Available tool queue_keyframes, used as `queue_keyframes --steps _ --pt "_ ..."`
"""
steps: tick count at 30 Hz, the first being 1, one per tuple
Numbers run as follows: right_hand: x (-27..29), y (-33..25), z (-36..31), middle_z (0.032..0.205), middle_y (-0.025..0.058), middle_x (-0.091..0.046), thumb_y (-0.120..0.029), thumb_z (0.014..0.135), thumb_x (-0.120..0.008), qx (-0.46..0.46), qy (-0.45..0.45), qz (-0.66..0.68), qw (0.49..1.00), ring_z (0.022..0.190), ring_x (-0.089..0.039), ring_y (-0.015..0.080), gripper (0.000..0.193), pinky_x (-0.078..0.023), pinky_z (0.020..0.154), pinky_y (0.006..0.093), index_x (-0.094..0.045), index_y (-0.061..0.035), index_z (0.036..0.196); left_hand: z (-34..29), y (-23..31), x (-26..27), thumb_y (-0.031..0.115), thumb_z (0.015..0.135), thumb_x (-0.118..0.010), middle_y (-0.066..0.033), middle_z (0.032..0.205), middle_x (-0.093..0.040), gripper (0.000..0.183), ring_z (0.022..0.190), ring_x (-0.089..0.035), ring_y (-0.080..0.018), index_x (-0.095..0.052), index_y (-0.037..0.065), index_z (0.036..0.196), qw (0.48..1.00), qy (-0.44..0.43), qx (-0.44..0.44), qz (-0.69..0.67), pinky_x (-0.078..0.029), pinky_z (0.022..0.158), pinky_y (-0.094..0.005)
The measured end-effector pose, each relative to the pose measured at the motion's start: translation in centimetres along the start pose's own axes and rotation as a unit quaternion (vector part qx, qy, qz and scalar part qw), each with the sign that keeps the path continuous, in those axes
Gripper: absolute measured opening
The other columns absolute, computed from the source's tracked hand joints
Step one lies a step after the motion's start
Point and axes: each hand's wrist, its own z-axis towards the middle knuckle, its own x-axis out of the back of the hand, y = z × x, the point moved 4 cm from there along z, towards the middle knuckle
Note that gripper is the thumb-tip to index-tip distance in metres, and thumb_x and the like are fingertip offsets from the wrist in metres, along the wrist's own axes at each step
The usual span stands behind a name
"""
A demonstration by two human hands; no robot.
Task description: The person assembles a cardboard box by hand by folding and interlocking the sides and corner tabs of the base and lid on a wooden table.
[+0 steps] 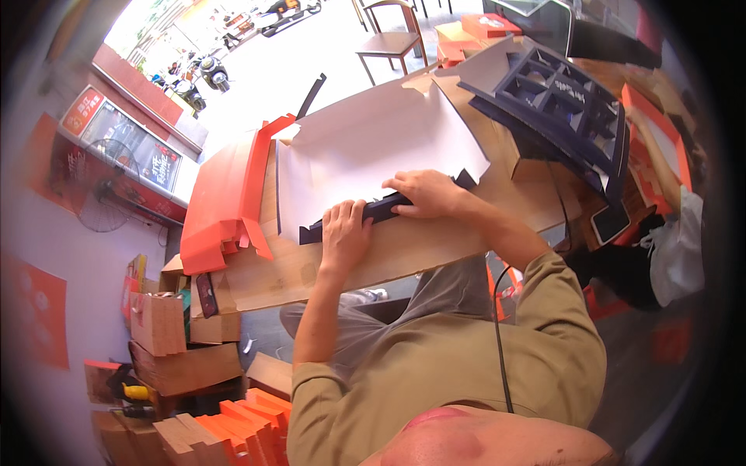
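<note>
A large cardboard box blank [373,147], white inside and dark blue outside, lies spread on the table in front of me. Its near edge is folded up into a narrow dark blue wall [382,208]. Over the left part of that wall my left hand [346,233] is closed, fingers curled across its top. Farther right, my right hand [427,194] grips the same wall, with its fingers reaching over to the white inner side. Part of the fold is hidden beneath both hands. The box's far side and right side slope upward.
Orange cardboard sheets [225,202] lie at the table's left, near a phone [207,295]. A dark blue compartment tray [556,101] rests on the right. Beyond it, another person's arm [657,155] touches an orange box [668,124]. Cartons [159,322] and a fan [109,186] stand left.
</note>
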Motion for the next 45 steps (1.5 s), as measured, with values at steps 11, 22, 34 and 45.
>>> queue_keyframes --steps 11,22,34,45 --pt "11.3 -9.4 -5.9 0.129 0.0137 -0.066 -0.026 0.088 -0.082 0.207 0.145 0.115 0.961 0.124 -0.063 0.0350 0.043 -0.051 0.103 0.0471 -0.070 -0.0096 0.126 -0.5 -10.7 -0.3 0.021 0.095 -0.063 -0.0166 0.093 -0.068 0.023 0.126 -0.060 -0.0370 -0.066 0.003 0.081 0.992 0.048 0.066 -0.097 -0.032 0.121 -0.0580" --pt "7.0 1.5 -17.3 0.071 0.0044 -0.058 -0.027 0.102 -0.059 0.030 0.390 0.101 0.915 0.061 -0.055 0.0176 0.036 -0.040 0.055 0.0336 -0.057 -0.0047 0.074 -0.9 -13.7 1.7 0.015 0.083 -0.071 -0.0226 0.134 -0.061 0.046 0.144 -0.046 -0.0463 -0.063 0.003 0.127 0.973 0.089 0.192 -0.095 -0.041 0.119 -0.0523" --pt "4.2 13.2 -9.8 0.164 0.0282 -0.042 -0.062 0.105 -0.057 -0.302 0.221 0.288 0.881 0.149 -0.046 0.0335 0.099 -0.032 0.125 0.0388 -0.027 0.0103 0.164 -2.0 -15.7 3.9 0.016 0.085 -0.072 -0.0330 0.138 -0.065 0.071 0.129 -0.065 -0.0407 -0.052 -0.007 0.148 0.936 -0.029 0.327 -0.128 -0.049 0.112 -0.0454" --pt "5.9 10.5 -4.4 0.145 0.0192 -0.058 -0.036 0.089 -0.084 -0.182 0.127 0.196 0.955 0.132 -0.060 0.0296 0.084 -0.047 0.112 0.0417 -0.049 -0.0007 0.156 0.1 -14.4 2.6 0.017 0.090 -0.068 -0.0248 0.134 -0.064 0.050 0.119 -0.068 -0.0424 -0.060 0.003 0.137 0.944 0.026 0.327 -0.021 -0.053 0.105 -0.0480"
